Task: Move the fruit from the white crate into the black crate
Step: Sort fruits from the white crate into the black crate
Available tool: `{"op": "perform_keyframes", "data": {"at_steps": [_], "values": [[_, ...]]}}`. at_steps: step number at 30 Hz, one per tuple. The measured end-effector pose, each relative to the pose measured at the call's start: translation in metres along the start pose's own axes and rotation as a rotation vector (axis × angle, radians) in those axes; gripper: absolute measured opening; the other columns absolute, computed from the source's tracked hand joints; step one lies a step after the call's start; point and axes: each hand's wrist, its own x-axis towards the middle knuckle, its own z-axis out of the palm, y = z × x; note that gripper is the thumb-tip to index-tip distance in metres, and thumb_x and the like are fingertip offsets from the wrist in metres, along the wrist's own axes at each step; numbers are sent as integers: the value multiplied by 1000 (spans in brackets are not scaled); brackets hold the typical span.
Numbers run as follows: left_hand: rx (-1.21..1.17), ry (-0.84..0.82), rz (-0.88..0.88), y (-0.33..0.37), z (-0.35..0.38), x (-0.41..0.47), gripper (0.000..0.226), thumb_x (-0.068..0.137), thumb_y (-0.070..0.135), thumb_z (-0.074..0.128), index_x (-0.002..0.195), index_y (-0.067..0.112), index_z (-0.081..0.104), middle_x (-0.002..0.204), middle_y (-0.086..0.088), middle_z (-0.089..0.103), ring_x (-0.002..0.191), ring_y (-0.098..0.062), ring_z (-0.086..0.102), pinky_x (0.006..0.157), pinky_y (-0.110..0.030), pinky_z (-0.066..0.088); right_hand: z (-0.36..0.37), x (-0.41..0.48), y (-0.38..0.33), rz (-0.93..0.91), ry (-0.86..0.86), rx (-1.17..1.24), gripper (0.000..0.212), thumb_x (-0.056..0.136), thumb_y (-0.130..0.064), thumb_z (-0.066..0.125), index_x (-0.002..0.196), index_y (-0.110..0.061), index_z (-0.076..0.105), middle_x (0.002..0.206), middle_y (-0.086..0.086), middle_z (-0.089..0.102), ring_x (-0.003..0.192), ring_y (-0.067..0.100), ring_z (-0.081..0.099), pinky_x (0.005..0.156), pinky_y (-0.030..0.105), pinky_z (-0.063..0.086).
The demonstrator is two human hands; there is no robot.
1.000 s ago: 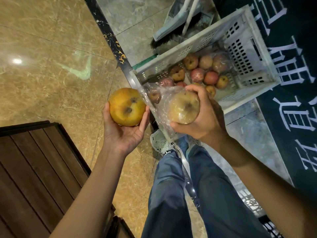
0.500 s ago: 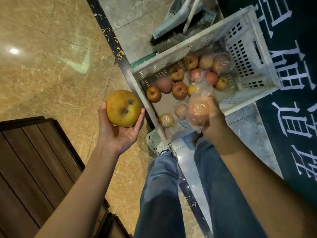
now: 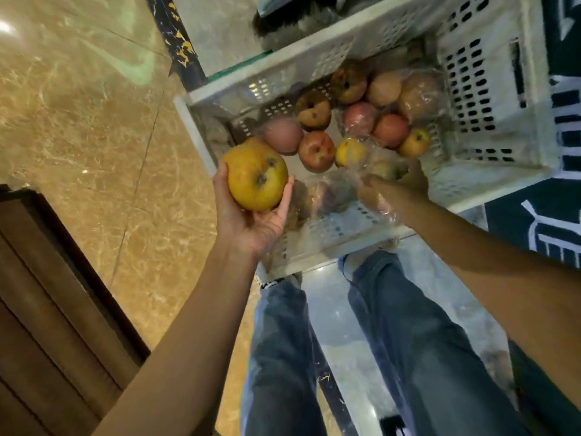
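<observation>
My left hand (image 3: 251, 221) grips a large yellow-orange fruit (image 3: 256, 177) with dark spots, held up over the near left corner of the white crate (image 3: 481, 89). My right hand (image 3: 396, 187) is down inside the crate among clear plastic wrap (image 3: 380, 209) that lies over the wrist; blur hides its fingers. Several red and yellow apples, such as a red apple (image 3: 316, 151), lie in the crate, some in plastic. The black crate is out of view.
A dark wooden piece of furniture (image 3: 47, 309) stands at the left. A black strip (image 3: 176, 36) crosses the tan floor. A dark mat with white characters (image 3: 534, 221) lies right of the crate. A brush (image 3: 283, 23) sits behind it. My legs in jeans (image 3: 283, 341) are below.
My right hand went from holding a bagged fruit up in front of me down into the white crate. My left hand, still holding the yellow fruit, moved right towards the crate.
</observation>
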Motion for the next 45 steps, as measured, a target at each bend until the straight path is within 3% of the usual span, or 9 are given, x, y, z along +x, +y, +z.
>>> {"op": "perform_keyframes", "data": {"at_steps": [7,12,15,19,26,32,37,41,45], "values": [[-16,66,9,-19,1,106,81,66,56,74,128,7,56,123,-17,61,105,-30,63,62,-43,60,28,51,8,-73,-24,-219,86,69,-37,79,139,-16,32,138,13,39,124,33,43,97,36,39],[6,102,27,-17,-12,149,75,66,49,78,123,6,58,117,-18,64,103,-32,65,72,-47,59,67,83,26,-67,11,-212,112,41,-59,76,139,-24,35,141,7,41,123,31,47,100,42,45],[35,132,26,-9,-22,166,76,65,48,79,120,1,58,114,-20,65,101,-33,66,74,-48,58,92,97,37,-14,29,-234,125,41,-61,75,147,-26,18,153,8,23,133,37,35,105,46,39],[54,147,19,0,-32,182,78,66,47,79,124,0,54,115,-21,64,100,-33,66,73,-46,59,114,101,40,66,81,-233,108,68,-43,74,148,-20,5,153,14,14,133,39,30,105,44,33],[51,186,39,7,-45,197,79,65,41,82,128,6,50,118,-21,61,98,-36,66,67,-49,59,126,113,41,126,59,-297,105,78,-46,69,150,-14,-1,153,22,11,138,41,22,108,47,27],[15,196,16,6,-53,184,79,66,43,80,129,6,49,120,-22,61,102,-36,65,69,-51,58,94,97,18,145,-245,-125,69,88,-23,62,143,-3,26,147,17,33,136,35,33,109,39,31],[30,195,7,5,-50,175,75,68,45,78,127,7,51,118,-21,63,103,-35,65,73,-52,57,96,81,2,-241,363,-155,58,70,-34,64,121,-14,48,130,9,48,123,31,43,101,41,34],[43,188,15,7,-49,185,77,68,46,78,129,10,49,122,-20,59,104,-35,64,79,-51,56,122,94,-9,-536,199,-575,86,70,-53,69,139,-15,34,144,11,39,135,29,31,109,42,23],[-41,236,25,7,-49,202,84,56,40,86,127,13,51,122,-22,56,102,-39,62,73,-48,59,146,122,-7,-569,66,-755,102,70,-62,66,147,-14,19,142,15,43,137,34,26,113,49,12]]}}
